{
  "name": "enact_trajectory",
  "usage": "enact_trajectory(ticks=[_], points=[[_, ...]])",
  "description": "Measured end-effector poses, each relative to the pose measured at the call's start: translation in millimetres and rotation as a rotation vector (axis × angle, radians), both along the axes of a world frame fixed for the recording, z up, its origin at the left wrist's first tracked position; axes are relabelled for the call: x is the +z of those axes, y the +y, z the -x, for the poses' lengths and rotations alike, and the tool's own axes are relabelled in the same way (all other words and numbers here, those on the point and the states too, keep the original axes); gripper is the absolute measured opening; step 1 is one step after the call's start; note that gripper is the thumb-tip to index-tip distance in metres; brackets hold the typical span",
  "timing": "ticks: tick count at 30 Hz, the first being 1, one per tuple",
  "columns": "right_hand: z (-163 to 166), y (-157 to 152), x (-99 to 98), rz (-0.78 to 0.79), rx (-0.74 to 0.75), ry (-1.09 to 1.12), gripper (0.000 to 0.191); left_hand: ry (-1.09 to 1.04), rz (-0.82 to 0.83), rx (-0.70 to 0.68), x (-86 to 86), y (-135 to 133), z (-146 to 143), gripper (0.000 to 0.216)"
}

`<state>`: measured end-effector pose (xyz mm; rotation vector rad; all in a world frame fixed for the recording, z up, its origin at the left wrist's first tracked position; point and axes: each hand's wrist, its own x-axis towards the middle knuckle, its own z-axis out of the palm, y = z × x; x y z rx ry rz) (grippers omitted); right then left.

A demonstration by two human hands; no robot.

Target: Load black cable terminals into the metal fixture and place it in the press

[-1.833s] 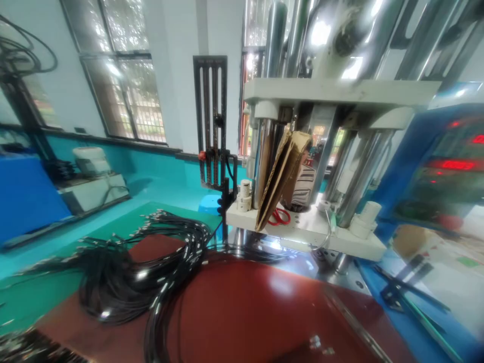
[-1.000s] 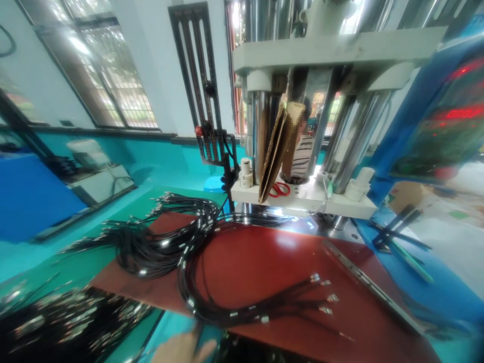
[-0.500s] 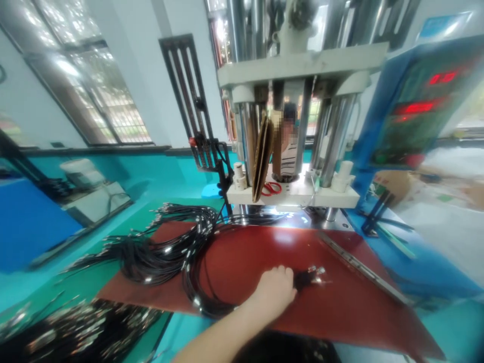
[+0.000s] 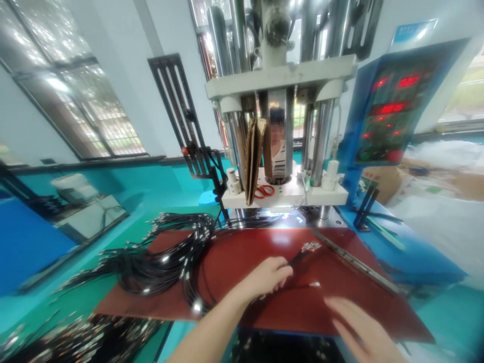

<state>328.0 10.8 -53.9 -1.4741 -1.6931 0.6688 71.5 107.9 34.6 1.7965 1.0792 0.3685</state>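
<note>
My left hand (image 4: 266, 277) is closed around a small bunch of black cables (image 4: 302, 254), whose metal-tipped ends stick out to the upper right over the red mat (image 4: 242, 254). One loose cable end (image 4: 313, 285) lies on the mat just right of that hand. My right hand (image 4: 363, 330), blurred, hovers at the mat's near right corner with fingers spread and nothing in it. A big heap of black cables (image 4: 159, 259) lies on the mat's left side.
A vertical press machine (image 4: 282, 126) with steel columns stands behind the mat, with red scissors (image 4: 262, 191) and cardboard (image 4: 252, 159) on its white base plate. A blue control panel (image 4: 389, 116) with red displays is at right. A metal strip (image 4: 355, 262) edges the mat. A person sits behind the machine.
My view swung down and right. My left hand reached in and closed on a bunch of cables, lifting their ends toward the machine. My right hand has just come into view.
</note>
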Motion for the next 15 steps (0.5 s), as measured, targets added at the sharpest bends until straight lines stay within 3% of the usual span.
enact_trajectory(ticks=[3,6,8,11,13,15], points=[[30,48,19.7,-0.213,0.109,-0.262,0.031,-0.026,-0.056,0.030,1.2,-3,-2,0.028],[42,78,35.9,-0.251,0.188,-0.231,0.026,-0.021,-0.230,0.009,6.1,-8,-5,0.023],[42,87,44.9,-0.232,0.205,-0.140,0.024,-0.040,-0.202,-0.036,8.6,-11,-4,0.021],[38,90,56.9,-0.166,0.234,0.001,0.023,-0.116,0.107,-0.133,7.7,-14,-1,0.024],[36,88,63.3,-0.056,0.235,0.246,0.026,-0.145,0.235,-0.168,4.5,-15,0,0.028],[35,85,68.6,0.087,0.197,0.635,0.036,-0.128,0.143,-0.103,0.8,-15,-1,0.027]])
